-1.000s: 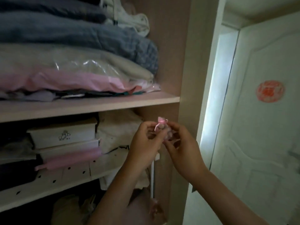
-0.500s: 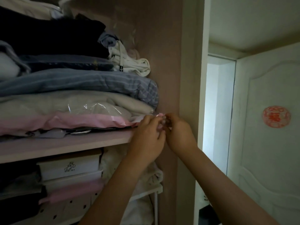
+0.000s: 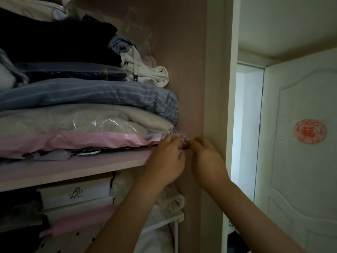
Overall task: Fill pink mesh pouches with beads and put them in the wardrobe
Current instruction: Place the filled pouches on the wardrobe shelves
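A small pink mesh pouch shows only as a sliver between my two hands, at the right end of the wardrobe shelf. My left hand and my right hand both pinch it with their fingertips, close against the wardrobe's right side wall. Most of the pouch is hidden by my fingers, and I cannot tell whether it rests on the shelf board.
Folded bedding and a pink plastic-wrapped bundle are stacked on the shelf just left of my hands. Below are white storage boxes and rolled cloth. A white door with a red sticker stands at the right.
Both hands lifted the pouch from below the shelf up to its right end, beside the side wall. My view rose with them.
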Tool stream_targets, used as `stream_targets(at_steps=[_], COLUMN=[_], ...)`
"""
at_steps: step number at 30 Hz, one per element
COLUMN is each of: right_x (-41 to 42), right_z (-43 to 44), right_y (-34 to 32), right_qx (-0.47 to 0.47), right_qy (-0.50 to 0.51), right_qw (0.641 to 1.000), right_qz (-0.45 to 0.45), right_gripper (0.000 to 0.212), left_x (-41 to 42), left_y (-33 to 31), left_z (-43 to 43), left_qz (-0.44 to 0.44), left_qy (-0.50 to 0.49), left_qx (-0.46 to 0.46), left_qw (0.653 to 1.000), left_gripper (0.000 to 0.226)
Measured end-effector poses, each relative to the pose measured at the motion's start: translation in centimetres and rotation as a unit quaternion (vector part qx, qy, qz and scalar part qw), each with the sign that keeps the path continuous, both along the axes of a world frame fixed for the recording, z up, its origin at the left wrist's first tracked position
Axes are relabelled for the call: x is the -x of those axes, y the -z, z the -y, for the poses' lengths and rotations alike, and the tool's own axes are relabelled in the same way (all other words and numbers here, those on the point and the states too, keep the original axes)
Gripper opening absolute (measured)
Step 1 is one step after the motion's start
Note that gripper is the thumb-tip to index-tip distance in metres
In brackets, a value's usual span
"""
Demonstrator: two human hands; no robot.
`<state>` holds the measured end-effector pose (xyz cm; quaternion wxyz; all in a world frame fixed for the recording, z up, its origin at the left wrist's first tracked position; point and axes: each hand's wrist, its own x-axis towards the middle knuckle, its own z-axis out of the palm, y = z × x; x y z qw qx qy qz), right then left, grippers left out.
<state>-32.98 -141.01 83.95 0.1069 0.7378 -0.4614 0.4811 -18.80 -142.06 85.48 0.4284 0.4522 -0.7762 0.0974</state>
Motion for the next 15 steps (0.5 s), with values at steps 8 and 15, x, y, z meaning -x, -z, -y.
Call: stream_targets(at_steps=[8, 15], right_x=[-0.6, -0.9], right_z=[1.8, 3.9], right_y=[-0.5, -1.5], right_qx=[0.009, -0.047], right_qy=[0.079, 0.146], right_qw=[0.987, 0.968], right_qz=[-0.136, -0.197], right_gripper=[0.064, 0.048], left_x=[-0.1, 0.1], left_y=[-1.1, -2.4], left_z=[1.7, 2.4], left_qz=[0.094, 0.108], left_qy=[0.005, -0.004], left_qx=[-0.067, -0.116], left_qw=[0.993, 0.987], left_gripper=[0.056, 0.055])
